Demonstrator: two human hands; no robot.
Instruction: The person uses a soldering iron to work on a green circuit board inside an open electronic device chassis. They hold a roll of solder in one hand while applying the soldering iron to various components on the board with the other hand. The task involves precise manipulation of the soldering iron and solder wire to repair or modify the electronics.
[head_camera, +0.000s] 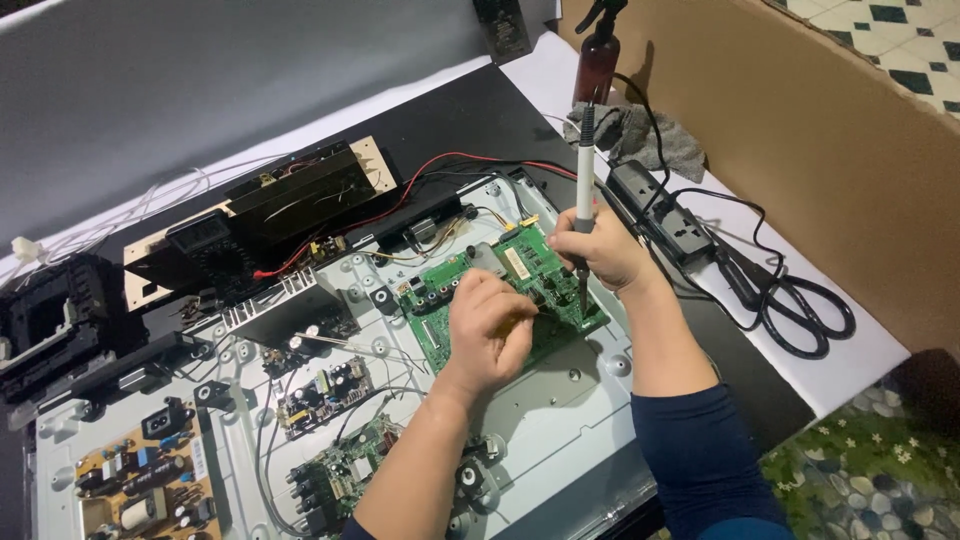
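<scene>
Green circuit board (520, 275), amber spray bottle (596, 62), grey rag (640, 135), black pwr strip (665, 215), navy sleeve (700, 460).

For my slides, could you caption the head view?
Right hand holds a soldering iron over a green circuit board; left hand steadies it.

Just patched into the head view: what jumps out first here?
Two hands meet over the green board at the centre of the opened metal chassis. The right hand holds a soldering iron upright, tip down on the board; the left hand pinches something thin beside the tip, too small to tell. A brown board sits at the lower left, a power strip and coiled black cable at the right.
</scene>
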